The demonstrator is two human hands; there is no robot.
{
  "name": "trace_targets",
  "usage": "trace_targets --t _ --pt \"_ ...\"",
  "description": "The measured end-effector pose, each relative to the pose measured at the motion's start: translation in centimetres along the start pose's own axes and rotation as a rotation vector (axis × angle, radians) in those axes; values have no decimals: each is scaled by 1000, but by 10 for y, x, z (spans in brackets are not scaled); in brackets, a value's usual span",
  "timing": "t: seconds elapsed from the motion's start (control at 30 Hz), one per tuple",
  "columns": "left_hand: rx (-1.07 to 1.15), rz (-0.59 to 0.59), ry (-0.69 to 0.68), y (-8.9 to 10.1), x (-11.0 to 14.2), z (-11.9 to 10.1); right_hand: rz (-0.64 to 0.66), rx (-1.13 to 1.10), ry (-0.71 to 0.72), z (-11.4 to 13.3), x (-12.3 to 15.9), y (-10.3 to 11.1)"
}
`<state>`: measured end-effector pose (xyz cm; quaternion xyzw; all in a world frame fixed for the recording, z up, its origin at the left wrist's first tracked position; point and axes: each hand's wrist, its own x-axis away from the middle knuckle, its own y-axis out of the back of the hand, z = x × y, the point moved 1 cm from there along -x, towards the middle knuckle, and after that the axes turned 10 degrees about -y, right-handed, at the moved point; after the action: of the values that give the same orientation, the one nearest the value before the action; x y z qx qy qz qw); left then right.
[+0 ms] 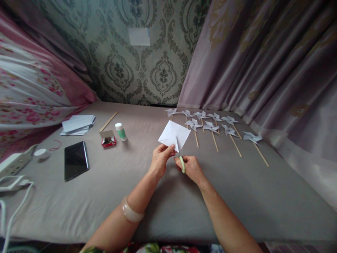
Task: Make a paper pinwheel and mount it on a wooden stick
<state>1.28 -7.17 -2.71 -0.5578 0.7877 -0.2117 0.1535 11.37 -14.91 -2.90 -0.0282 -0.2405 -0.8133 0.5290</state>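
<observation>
A white square of paper with crease lines is pinched near its lower corner by my left hand, thumb on top. My right hand is closed around scissors with pale green handles. Their blades point up at the paper's lower corner; how far they reach into the paper is hard to see. Both hands are above the cloth-covered surface. Beyond them to the right lie several white paper pinwheels on wooden sticks.
To the left are a stack of white paper, a wooden stick, a small red box of tiny items, a white-capped glue stick, a black phone, a white round cap and a power strip. Curtains border the right.
</observation>
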Motion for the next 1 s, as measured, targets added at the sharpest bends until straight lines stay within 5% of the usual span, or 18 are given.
trace_targets --t 0.3,0.6,0.83,1.0 --pt "-20 -79 -96 17 -15 0 333 352 -145 -3 8 17" --pt "-18 -58 -68 22 -22 3 -257 1021 -296 -38 39 122" --pt "-65 -41 -46 19 -21 7 -139 910 -608 -57 65 178" --pt "-60 -42 -29 21 -22 8 -361 1057 -552 -61 58 184"
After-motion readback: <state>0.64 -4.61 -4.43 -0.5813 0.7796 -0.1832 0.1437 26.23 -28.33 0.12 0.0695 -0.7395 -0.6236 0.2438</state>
